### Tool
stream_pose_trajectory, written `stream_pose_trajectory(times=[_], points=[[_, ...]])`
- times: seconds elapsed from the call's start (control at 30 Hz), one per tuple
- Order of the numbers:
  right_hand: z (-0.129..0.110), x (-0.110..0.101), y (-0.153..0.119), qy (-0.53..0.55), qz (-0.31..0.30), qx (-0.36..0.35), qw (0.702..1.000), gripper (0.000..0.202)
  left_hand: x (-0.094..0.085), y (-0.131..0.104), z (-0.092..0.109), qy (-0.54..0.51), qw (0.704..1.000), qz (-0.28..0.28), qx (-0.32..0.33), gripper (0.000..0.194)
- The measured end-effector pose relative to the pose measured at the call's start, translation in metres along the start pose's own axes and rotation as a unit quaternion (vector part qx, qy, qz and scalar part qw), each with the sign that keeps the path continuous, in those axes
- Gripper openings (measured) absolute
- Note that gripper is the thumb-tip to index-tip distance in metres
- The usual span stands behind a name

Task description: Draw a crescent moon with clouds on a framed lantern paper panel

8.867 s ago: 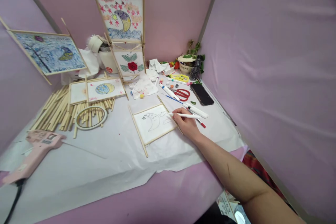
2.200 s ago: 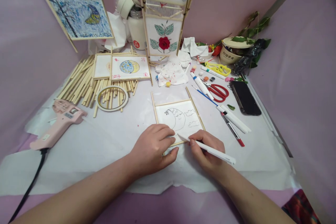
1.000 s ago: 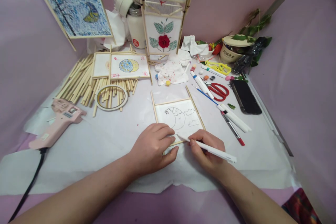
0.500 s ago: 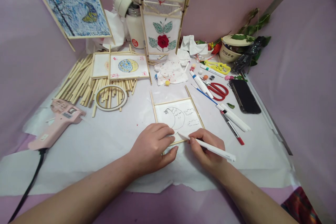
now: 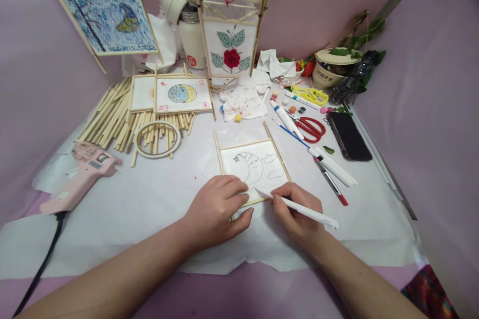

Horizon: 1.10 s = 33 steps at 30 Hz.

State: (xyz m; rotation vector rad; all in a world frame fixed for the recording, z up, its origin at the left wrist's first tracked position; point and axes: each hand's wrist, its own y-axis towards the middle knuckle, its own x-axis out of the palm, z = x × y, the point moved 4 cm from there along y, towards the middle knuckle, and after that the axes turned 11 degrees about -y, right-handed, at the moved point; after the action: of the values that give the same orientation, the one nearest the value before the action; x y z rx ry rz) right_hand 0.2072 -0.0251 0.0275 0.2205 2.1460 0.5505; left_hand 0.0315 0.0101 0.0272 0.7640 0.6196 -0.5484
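Observation:
My right hand [image 5: 297, 209] grips a white pen [image 5: 310, 214], its tip on the lower part of a white sheet [image 5: 234, 157] framed with thin wooden sticks. Outlined on the sheet are a crescent moon [image 5: 255, 168] with a face, a star [image 5: 236, 158] and small clouds [image 5: 275, 174]. A short curved line shows beside the pen tip. My left hand [image 5: 220, 207] lies over the lower left corner of the frame, fingers spread and pressing on it. That corner is hidden beneath the hand.
At left are a pink glue gun [image 5: 84, 177], a tape roll [image 5: 140, 147] and wooden sticks [image 5: 112, 114]. Red-handled scissors [image 5: 313, 129], markers [image 5: 335, 167] and a phone [image 5: 349, 135] lie at right. Behind stand a bottle [image 5: 192, 40] and a framed rose picture [image 5: 220, 35].
My right hand and the pen have shifted slightly to the right, and the short line near the pen tip has grown longer. My left hand stays in place.

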Motion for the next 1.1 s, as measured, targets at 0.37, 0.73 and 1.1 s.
stream_pose_trajectory(times=[0.37,0.73,1.1], points=[[0.0033,0.0008,-0.0027,0.011,0.001,0.01,1.0,0.009,0.001,-0.0014,-0.001,-0.005,1.0,-0.009,0.001,0.014],[0.0021,0.0004,-0.0014,0.014,0.001,0.008,1.0,0.009,0.0053,-0.001,-0.0015,0.02,0.998,-0.065,-0.009,0.029],[0.0034,0.0012,-0.0028,0.027,-0.006,0.009,1.0,0.01,0.0072,-0.002,-0.0037,0.023,0.997,-0.067,-0.012,0.03]])
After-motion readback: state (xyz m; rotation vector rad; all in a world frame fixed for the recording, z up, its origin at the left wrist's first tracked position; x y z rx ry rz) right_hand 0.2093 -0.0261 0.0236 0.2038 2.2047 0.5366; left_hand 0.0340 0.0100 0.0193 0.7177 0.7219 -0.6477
